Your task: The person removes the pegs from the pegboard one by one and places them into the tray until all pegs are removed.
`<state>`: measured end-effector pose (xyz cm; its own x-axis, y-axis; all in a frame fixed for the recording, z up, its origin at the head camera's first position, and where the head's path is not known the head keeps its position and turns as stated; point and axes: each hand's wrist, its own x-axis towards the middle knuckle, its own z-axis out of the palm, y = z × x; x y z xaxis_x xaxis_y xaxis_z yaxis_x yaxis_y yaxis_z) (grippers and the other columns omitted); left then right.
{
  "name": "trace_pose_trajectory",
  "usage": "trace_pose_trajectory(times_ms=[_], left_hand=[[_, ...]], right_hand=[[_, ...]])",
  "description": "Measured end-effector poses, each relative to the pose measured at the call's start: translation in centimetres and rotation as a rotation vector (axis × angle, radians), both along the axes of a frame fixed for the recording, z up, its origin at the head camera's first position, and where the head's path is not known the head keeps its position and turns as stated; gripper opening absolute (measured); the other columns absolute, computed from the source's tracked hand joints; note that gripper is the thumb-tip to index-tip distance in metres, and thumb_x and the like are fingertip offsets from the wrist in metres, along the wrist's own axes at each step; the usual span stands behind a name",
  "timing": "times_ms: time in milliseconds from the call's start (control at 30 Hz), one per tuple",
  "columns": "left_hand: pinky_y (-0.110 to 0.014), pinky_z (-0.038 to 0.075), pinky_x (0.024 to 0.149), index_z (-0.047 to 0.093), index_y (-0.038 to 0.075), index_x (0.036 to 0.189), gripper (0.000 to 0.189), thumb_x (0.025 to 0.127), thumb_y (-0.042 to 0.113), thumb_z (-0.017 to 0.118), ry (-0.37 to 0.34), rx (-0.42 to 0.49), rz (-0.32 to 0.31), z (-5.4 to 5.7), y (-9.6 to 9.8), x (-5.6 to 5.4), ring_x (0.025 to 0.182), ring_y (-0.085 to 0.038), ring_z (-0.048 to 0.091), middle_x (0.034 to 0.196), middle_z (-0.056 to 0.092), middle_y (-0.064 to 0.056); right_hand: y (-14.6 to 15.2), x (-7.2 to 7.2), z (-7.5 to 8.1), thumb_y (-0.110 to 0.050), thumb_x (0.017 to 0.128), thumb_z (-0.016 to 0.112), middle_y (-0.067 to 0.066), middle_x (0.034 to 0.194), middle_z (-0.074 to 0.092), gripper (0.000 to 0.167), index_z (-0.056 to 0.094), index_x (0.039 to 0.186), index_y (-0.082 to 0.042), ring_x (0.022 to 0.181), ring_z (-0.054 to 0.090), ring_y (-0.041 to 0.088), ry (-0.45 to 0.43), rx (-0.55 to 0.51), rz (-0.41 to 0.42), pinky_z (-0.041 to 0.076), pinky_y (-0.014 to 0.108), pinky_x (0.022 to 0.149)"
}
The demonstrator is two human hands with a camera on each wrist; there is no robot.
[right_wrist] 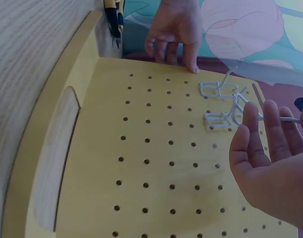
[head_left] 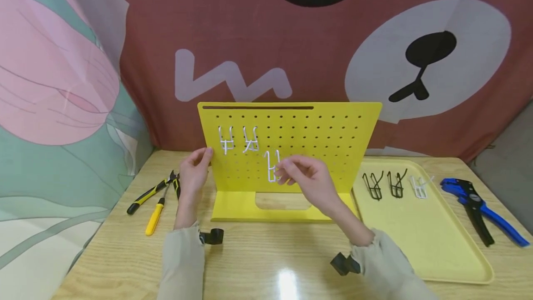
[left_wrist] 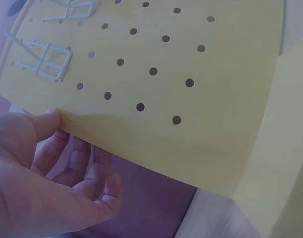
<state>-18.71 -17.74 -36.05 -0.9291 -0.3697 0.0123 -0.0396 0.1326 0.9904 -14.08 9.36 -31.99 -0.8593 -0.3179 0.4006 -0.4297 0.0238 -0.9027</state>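
Note:
A yellow pegboard (head_left: pixel 312 132) stands upright on the table. My left hand (head_left: pixel 193 173) grips its left edge, with the thumb (left_wrist: pixel 48 124) on the front face and the other fingers behind. In front of the board, my right hand (head_left: pixel 310 177) pinches a white wire hook (head_left: pixel 272 168) by its protruding arm. That hook appears apart from the board in the right wrist view, where fingers hide part of it. Two more white wire hooks, one on the left (head_left: pixel 226 142) and another beside it (head_left: pixel 251 144), hang at the board's upper left.
To the right, a yellow tray (head_left: pixel 424 235) carries two black wire hooks (head_left: pixel 374 192) and a white one (head_left: pixel 420 191). Beyond it lies a blue-and-black wire stripper (head_left: pixel 474 203). Black-and-yellow pliers (head_left: pixel 151 196) and a yellow screwdriver (head_left: pixel 155 219) lie at left. A printed curtain hangs behind.

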Motion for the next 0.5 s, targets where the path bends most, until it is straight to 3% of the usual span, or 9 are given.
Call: trace_pose_trajectory(times_ms=[233,500], left_hand=[[-0.033,0.042,0.085,0.064,0.005,0.12,0.042,0.094,0.038,0.06,0.023,0.022,0.002,0.0,0.0,-0.1,0.1,-0.021,0.057,0.117,0.061,-0.012],[-0.034,0.043,0.087,0.064,0.006,0.12,0.042,0.094,0.039,0.06,0.007,0.022,0.009,0.0,0.0,0.0,0.101,-0.021,0.057,0.117,0.061,-0.01]], right_hand=[[2.4,0.1,-1.7,-0.011,0.1,0.052,0.022,0.089,0.068,0.023,0.065,0.101,0.008,0.074,0.068,0.02,-0.049,0.044,-0.039,0.055,0.032,0.067],[6.1,0.5,-3.1,-0.013,0.101,0.05,0.008,0.083,0.07,0.027,0.064,0.099,0.009,0.073,0.068,0.016,-0.083,0.112,-0.123,0.054,0.028,0.065]])
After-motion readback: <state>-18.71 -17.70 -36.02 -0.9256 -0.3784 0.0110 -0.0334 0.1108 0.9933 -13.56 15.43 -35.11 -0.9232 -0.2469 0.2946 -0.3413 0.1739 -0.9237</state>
